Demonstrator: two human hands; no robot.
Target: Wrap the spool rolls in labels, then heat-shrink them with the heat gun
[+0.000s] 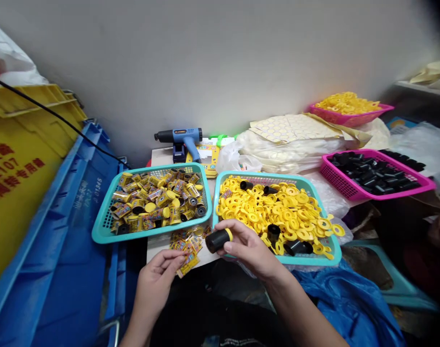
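At the worktop's (155, 246) front edge, our left hand (157, 275) pinches at least one printed wrapper (188, 264); our right hand (254, 251) holds one black cylinder (216, 241); two teal baskets (310, 260) sit beyond.

Illumination is moderate and diffuse. The plain grey wall (220, 62) is darker at the top; the lower right area is dim. Glossy black plastic tubes (375, 174) show small highlights. Wide-angle distortion stretches the large yellow plastic crate (25, 127) at the left edge. A dark, unfocused patch occupies the upper right corner.
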